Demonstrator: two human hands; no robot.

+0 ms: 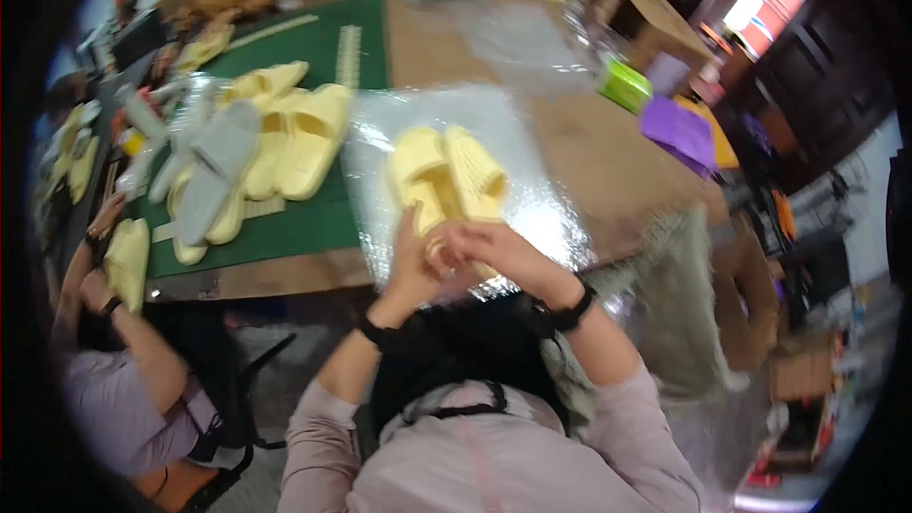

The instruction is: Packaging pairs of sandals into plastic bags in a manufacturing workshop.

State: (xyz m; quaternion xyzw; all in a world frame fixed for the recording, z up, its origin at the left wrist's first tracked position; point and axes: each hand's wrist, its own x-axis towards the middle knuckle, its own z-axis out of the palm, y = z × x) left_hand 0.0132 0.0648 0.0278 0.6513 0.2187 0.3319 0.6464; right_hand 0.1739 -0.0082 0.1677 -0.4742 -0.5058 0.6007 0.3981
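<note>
A pair of pale yellow slippers (463, 169) lies side by side on a clear plastic sheet (546, 218) in front of me, toes pointing away. My left hand (414, 255) is at the heel end of the left slipper, one finger stretched up along its edge. From the right, my right hand (499, 249) reaches across the heels, its curled fingers meeting those of the left. Both hands look closed at the fingertips; what they pinch, if anything, is hidden and blurred. Dark bands circle both wrists.
Left of the sheet, more yellow slippers (313, 138) and grey slippers (220, 166) pile on a green mat (313, 237). A co-worker's hands (100, 290) are beside a yellow slipper at far left. Purple packaging (677, 133), a green pack (625, 85) and a cardboard box (655, 24) stand right.
</note>
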